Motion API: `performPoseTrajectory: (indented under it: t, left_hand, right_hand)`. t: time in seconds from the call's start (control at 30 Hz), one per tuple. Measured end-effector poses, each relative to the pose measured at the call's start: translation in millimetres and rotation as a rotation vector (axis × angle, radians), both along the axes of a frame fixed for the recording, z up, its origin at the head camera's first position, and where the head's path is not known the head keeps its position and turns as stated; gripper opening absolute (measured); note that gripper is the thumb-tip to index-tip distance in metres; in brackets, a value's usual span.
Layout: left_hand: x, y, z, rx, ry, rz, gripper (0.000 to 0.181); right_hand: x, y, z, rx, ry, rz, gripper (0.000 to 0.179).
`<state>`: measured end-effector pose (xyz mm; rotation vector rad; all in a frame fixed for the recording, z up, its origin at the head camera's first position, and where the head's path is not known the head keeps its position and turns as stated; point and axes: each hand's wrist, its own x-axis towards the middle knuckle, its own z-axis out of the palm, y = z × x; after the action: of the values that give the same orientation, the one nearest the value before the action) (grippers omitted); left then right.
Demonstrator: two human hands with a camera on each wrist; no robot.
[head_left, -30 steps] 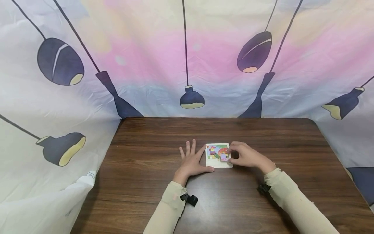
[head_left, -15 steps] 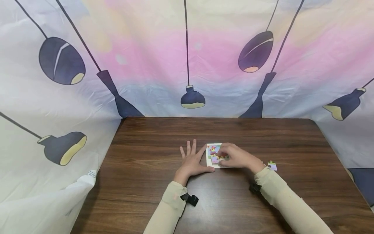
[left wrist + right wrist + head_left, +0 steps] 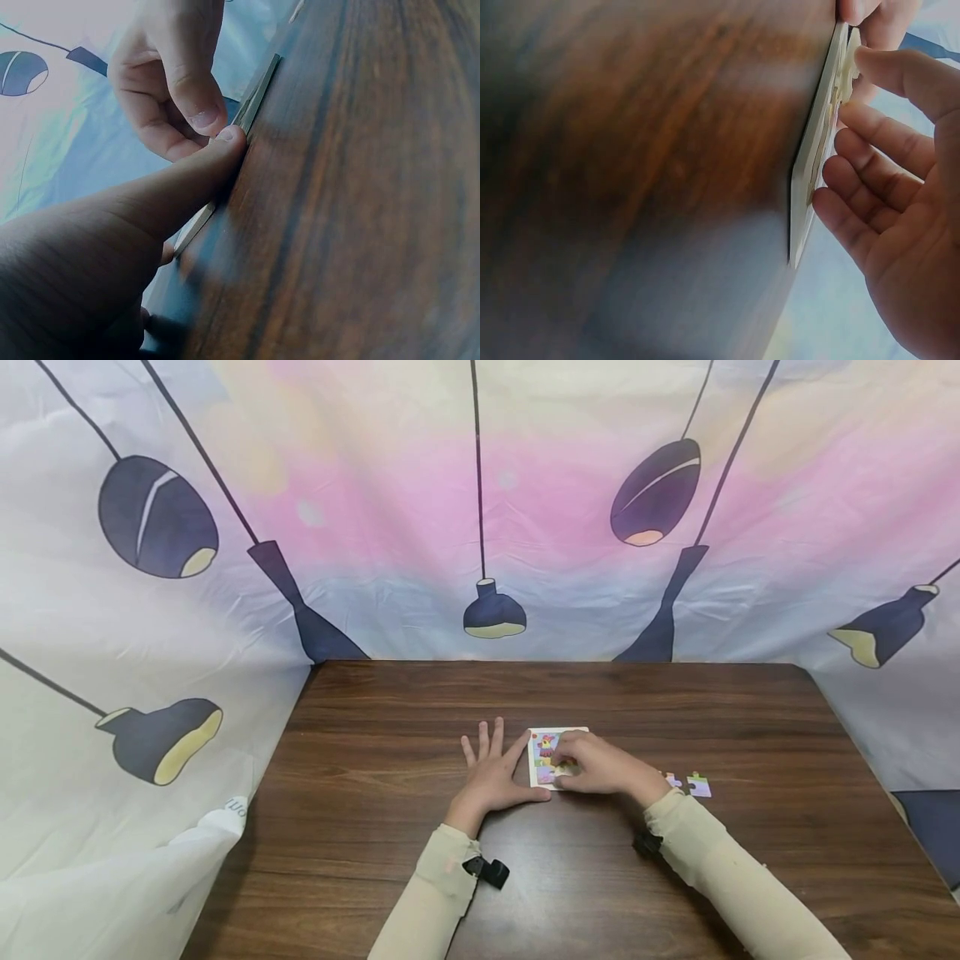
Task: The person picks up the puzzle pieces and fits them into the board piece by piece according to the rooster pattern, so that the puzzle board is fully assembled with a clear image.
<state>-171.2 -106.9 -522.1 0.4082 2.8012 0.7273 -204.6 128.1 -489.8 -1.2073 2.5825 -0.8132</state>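
A small jigsaw puzzle in a white tray (image 3: 585, 729) lies on the table; its picture shows a colourful bird. My left hand (image 3: 491, 781) rests flat with fingers spread, index finger at the tray's upper left corner and thumb along its near edge. Over the tray, my right hand (image 3: 603, 766) pinches a purplish puzzle piece (image 3: 547, 773) at the lower left of the picture. In the right wrist view this puzzle piece (image 3: 850, 69) sits tilted slightly above the tray, between thumb and index finger. The right hand hides much of the picture.
Two loose puzzle pieces lie right of the tray by the right wrist, one whole puzzle piece (image 3: 699, 785) and a partly hidden puzzle piece (image 3: 672, 779). The brown wooden table (image 3: 420, 693) ends at a printed curtain (image 3: 405, 527).
My right hand has moved left across the tray with the puzzle piece, from its right side to the lower left. Loose pieces behind the wrist have come into view. The left hand stays put.
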Motion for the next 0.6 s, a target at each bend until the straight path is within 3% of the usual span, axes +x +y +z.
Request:
performPoseTrajectory:
  t: [0.6]
  left_hand:
    - [-0.2,-0.6,1.0,0.005,-0.001,-0.002,0.113]
  right_hand:
    - [1.6,-1.7,-1.0,0.039,0.016,-0.017,0.021]
